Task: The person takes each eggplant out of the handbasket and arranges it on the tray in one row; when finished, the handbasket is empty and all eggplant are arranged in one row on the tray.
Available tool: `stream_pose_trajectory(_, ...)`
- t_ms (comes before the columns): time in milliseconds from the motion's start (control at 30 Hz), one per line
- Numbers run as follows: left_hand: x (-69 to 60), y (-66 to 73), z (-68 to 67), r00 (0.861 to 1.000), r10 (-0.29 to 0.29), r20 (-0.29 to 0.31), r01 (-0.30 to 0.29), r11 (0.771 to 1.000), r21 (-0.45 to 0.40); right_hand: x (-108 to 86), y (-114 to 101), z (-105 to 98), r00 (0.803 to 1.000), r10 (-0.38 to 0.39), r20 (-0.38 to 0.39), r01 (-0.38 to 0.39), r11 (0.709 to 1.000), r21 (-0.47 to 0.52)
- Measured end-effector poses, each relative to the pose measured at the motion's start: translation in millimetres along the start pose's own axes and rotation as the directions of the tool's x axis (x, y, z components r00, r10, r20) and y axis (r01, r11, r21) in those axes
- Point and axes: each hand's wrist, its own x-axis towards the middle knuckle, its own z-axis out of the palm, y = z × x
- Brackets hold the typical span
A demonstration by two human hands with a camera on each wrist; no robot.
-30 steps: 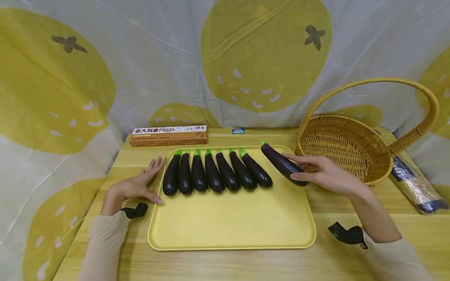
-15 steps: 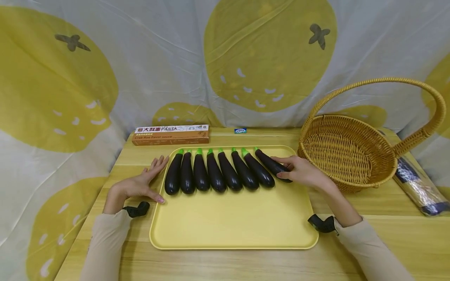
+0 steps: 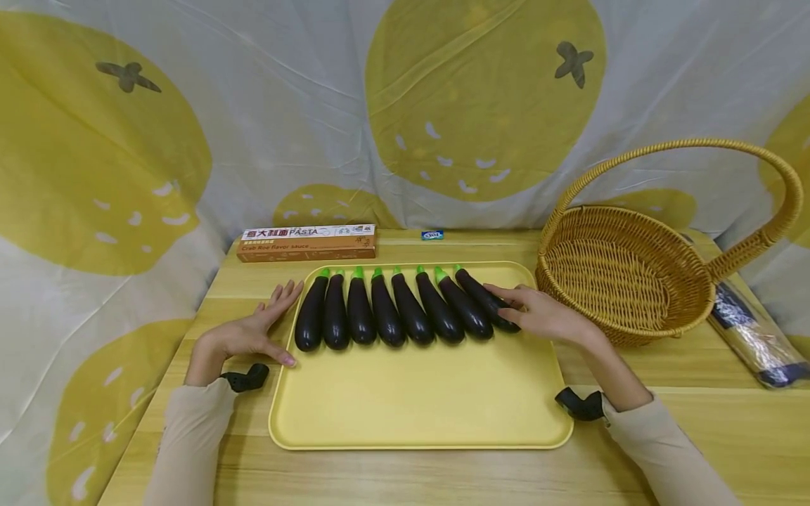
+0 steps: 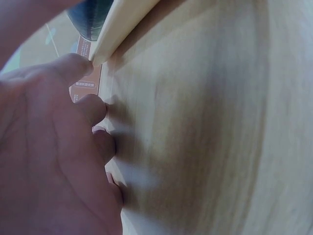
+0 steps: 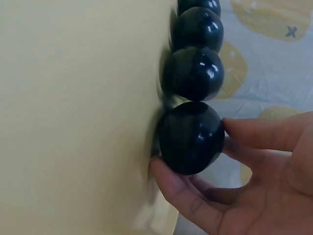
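Note:
Several dark purple eggplants with green stems lie side by side across the upper half of a yellow tray [image 3: 411, 444]. My right hand [image 3: 550, 316] is at the rightmost eggplant [image 3: 484, 299]. In the right wrist view, thumb and fingers grip the rounded end of that eggplant [image 5: 191, 139], which touches its neighbour [image 5: 195, 73]. My left hand [image 3: 256, 330] is spread at the tray's left edge, thumb at the rim and the other fingers toward the table. Seen from the left wrist, the palm of that hand [image 4: 49, 147] faces the camera and holds nothing.
A wicker basket [image 3: 607, 281] with a tall handle stands right of the tray, close to my right hand. Behind the tray are a pasta box [image 3: 306, 244] and a small blue packet [image 3: 432, 235]. A clear-wrapped package [image 3: 753, 337] lies at far right.
My right hand has brought the last eggplant left and down onto the tray, against the end of the row. Over the last half second it shifted slightly left. My left hand stayed put.

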Motion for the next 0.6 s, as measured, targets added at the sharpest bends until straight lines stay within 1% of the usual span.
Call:
stream_pose_trajectory(167,0.1,0.1,-0.1,1.000,-0.001,0.004,0.001,1.000,-0.008,-1.2,0.5,0.9,0.999,-0.044,-0.019,0.044,0.999,0.007)
stream_pose_trajectory(233,0.0,-0.1,0.0,1.000,0.002,0.003,-0.002,1.000,-0.010,-1.6,0.2,0.8,0.998,-0.051,-0.024,0.051,0.999,0.015)
stream_pose_trajectory(433,0.5,-0.2,0.3,1.000,0.009,0.002,-0.009,1.000,-0.011,-0.6,1.1,0.4,0.999,-0.033,-0.030,0.035,0.998,0.051)
stream_pose_trajectory(600,0.4,0.2,0.3,1.000,0.004,0.003,-0.004,1.000,-0.012,1.6,3.6,-1.1,1.000,-0.011,-0.012,0.012,0.998,0.058)
